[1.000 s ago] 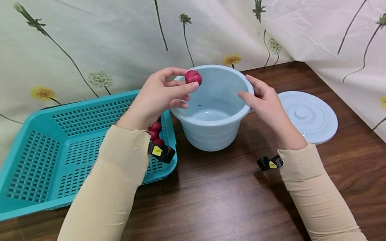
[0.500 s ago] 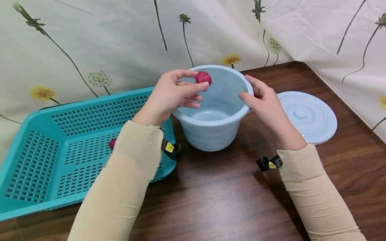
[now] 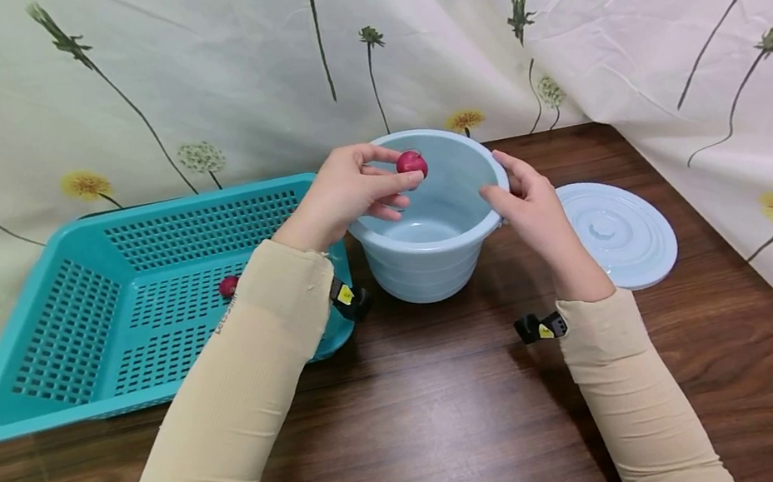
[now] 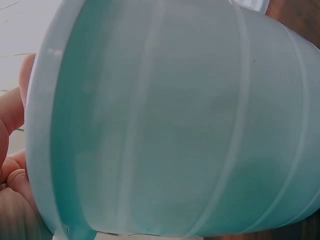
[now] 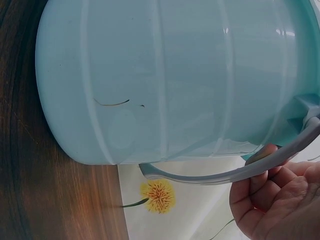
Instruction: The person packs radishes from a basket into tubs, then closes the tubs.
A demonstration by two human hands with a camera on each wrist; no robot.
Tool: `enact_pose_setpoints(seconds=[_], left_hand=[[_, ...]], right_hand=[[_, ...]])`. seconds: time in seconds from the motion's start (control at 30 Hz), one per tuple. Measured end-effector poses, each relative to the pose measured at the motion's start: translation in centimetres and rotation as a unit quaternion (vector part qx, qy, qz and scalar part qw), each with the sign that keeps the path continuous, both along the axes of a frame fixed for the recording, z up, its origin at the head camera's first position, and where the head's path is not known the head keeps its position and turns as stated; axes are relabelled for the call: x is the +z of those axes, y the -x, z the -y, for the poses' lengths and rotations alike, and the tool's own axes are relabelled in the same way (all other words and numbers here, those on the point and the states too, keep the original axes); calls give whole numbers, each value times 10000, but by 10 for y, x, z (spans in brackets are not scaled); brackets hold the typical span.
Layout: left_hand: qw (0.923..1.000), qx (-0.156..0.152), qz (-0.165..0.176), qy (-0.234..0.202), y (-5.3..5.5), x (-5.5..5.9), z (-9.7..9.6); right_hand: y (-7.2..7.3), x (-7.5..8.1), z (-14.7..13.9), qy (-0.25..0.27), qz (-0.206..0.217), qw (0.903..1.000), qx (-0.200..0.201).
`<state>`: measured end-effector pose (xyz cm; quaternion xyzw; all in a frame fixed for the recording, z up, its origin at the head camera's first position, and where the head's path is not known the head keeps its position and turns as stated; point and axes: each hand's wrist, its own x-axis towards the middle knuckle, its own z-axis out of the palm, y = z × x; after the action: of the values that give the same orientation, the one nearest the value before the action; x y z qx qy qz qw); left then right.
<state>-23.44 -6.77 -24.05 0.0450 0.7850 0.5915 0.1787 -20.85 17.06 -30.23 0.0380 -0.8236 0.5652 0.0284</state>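
My left hand (image 3: pixel 357 188) pinches a small, round, shiny red plum (image 3: pixel 411 164) between thumb and fingertips, over the mouth of a light blue plastic bucket (image 3: pixel 429 268). Thumb over the rim and fingers outside, my right hand (image 3: pixel 526 189) grips the bucket's right side. The right wrist view has its curled fingers (image 5: pixel 250 202) at the bucket's handle (image 5: pixel 215 176). In the left wrist view the bucket wall (image 4: pixel 175 120) fills most of the frame, with part of the left hand (image 4: pixel 17 190) beyond the rim; the plum is hidden there.
Left of the bucket is a teal perforated basket (image 3: pixel 80 412), with another red plum (image 3: pixel 228 286) in it; my left sleeve hides its right part. A round light blue lid (image 3: pixel 618 229) lies on the wooden table (image 3: pixel 424 429) at right. A flower-patterned cloth (image 3: pixel 238 70) hangs behind.
My left hand has moved right and slightly down with the plum, farther over the bucket. A plum in the basket has come into view beside the sleeve, while others are now covered. The right hand stays.
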Motion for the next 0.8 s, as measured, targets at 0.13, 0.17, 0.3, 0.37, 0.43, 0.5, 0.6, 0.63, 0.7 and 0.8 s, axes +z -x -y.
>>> enact_pose_setpoints(seconds=[0.13, 0.17, 0.3, 0.37, 0.43, 0.5, 0.6, 0.63, 0.7, 0.8], left_hand=[[10000, -14, 26, 3, 1, 0, 0], [10000, -12, 27, 14, 1, 0, 0], [10000, -29, 28, 17, 0, 1, 0], [10000, -57, 25, -9, 0, 1, 1], [9999, -89, 18, -48, 0, 1, 1], [9999, -123, 23, -68, 1, 0, 2], [9999, -137, 30, -73, 1, 0, 2], [9999, -137, 34, -75, 1, 0, 2], [9999, -141, 34, -80, 1, 0, 2], [9998, -164, 2, -83, 1, 0, 2]], right_hand=[[0, 0, 0, -8, 8, 10000, -3], [0, -1, 0, -10, 7, 10000, -5], [0, -1, 0, -43, 18, 10000, -33], [0, 0, 0, -48, 31, 10000, -42], [0, 0, 0, -59, 49, 10000, -44], [0, 0, 0, -60, 69, 9999, -42], [0, 0, 0, -53, 81, 9999, -36], [0, 0, 0, -45, 81, 10000, -37], [-1, 1, 0, -40, 71, 10000, -36], [-2, 1, 0, -46, 74, 10000, -38]])
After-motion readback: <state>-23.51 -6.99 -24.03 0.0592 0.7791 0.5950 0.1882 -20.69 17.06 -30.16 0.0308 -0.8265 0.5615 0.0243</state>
